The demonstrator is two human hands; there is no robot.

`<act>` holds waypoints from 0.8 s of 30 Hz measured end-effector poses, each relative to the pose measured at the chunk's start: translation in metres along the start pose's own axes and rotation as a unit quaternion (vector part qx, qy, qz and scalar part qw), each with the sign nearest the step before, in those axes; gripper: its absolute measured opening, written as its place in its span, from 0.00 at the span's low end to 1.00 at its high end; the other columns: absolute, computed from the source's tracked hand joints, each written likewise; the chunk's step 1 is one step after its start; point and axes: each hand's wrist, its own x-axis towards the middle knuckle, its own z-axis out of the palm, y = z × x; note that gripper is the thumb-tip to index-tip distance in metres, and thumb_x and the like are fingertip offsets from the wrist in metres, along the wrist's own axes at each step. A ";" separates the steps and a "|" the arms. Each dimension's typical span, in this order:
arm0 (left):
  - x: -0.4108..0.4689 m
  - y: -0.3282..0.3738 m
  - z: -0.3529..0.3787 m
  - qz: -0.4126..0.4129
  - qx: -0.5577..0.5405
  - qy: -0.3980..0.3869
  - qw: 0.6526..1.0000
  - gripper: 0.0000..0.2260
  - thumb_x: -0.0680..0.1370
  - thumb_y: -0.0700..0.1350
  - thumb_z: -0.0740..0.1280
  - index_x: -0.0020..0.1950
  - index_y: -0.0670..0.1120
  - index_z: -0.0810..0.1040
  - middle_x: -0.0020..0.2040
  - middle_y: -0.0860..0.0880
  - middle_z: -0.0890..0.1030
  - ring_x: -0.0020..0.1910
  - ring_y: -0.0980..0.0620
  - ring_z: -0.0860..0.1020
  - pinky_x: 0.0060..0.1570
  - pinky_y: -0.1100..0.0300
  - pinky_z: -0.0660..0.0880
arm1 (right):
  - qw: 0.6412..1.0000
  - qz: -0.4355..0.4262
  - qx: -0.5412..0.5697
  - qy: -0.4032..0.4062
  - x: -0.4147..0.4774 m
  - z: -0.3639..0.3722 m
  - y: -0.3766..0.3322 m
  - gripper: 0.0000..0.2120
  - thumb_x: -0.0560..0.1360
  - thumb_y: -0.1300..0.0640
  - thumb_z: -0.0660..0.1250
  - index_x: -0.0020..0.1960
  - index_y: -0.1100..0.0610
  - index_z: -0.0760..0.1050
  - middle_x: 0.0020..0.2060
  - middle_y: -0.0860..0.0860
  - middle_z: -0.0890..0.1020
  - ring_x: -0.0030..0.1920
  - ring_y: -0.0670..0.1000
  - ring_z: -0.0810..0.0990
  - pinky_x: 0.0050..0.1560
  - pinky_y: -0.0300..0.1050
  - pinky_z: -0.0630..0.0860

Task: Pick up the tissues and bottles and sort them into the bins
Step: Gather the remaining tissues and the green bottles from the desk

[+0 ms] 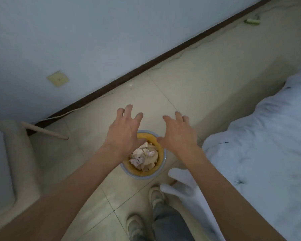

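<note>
Left hand (122, 132) and right hand (178, 134), fingers spread and empty, hover over the bin (161, 154). Tissues (143, 156) inside: light, soft, crushable; likely pinch a wad anywhere.

Round bin (161, 158), yellow inside with pale rim, stands upright at lower centre frame. Crumpled tissues (143, 158) piled inside.

yellow bin (161, 150), white tissues (142, 155)
</note>
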 end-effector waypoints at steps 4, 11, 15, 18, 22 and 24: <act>-0.002 0.031 -0.154 0.072 0.004 0.040 0.997 0.42 0.71 0.65 0.77 0.80 0.52 0.66 0.79 0.44 0.60 0.76 0.41 0.60 0.68 0.42 0.75 | 0.999 -0.033 0.015 0.019 -0.069 -0.160 -0.007 0.34 0.77 0.39 0.71 0.79 0.46 0.62 0.78 0.52 0.60 0.78 0.57 0.57 0.61 0.57 0.74; -0.051 0.108 -0.396 0.170 -0.001 0.154 0.973 0.42 0.69 0.67 0.76 0.80 0.56 0.67 0.75 0.48 0.65 0.73 0.46 0.65 0.64 0.45 0.78 | 0.982 -0.018 0.082 0.168 -0.211 -0.382 0.003 0.39 0.77 0.37 0.71 0.82 0.42 0.58 0.83 0.48 0.55 0.82 0.53 0.52 0.72 0.57 0.69; -0.094 0.148 -0.469 0.212 -0.024 0.182 0.960 0.42 0.69 0.69 0.75 0.79 0.58 0.68 0.73 0.51 0.67 0.71 0.49 0.66 0.62 0.47 0.79 | 0.956 0.020 0.185 0.227 -0.293 -0.446 0.011 0.39 0.75 0.37 0.73 0.82 0.41 0.60 0.82 0.47 0.57 0.82 0.51 0.54 0.76 0.54 0.63; -0.127 0.175 -0.498 0.236 -0.033 0.182 0.954 0.42 0.69 0.69 0.75 0.80 0.59 0.66 0.75 0.51 0.65 0.73 0.49 0.65 0.61 0.47 0.79 | 0.934 0.080 0.227 0.264 -0.353 -0.457 0.023 0.39 0.76 0.39 0.73 0.82 0.42 0.61 0.83 0.48 0.57 0.82 0.52 0.54 0.77 0.55 0.63; -0.181 0.209 -0.499 0.269 -0.033 0.171 0.947 0.40 0.69 0.67 0.76 0.79 0.60 0.68 0.75 0.52 0.66 0.74 0.48 0.64 0.57 0.48 0.79 | 0.899 0.189 0.271 0.287 -0.441 -0.430 0.040 0.38 0.77 0.40 0.73 0.82 0.43 0.60 0.83 0.49 0.56 0.82 0.53 0.53 0.75 0.56 0.67; -0.207 0.230 -0.487 0.299 -0.032 0.157 0.941 0.40 0.69 0.66 0.77 0.78 0.59 0.68 0.75 0.51 0.66 0.73 0.47 0.65 0.58 0.48 0.78 | 0.872 0.233 0.308 0.302 -0.487 -0.401 0.043 0.38 0.77 0.41 0.72 0.82 0.43 0.60 0.83 0.49 0.55 0.83 0.53 0.51 0.76 0.55 0.64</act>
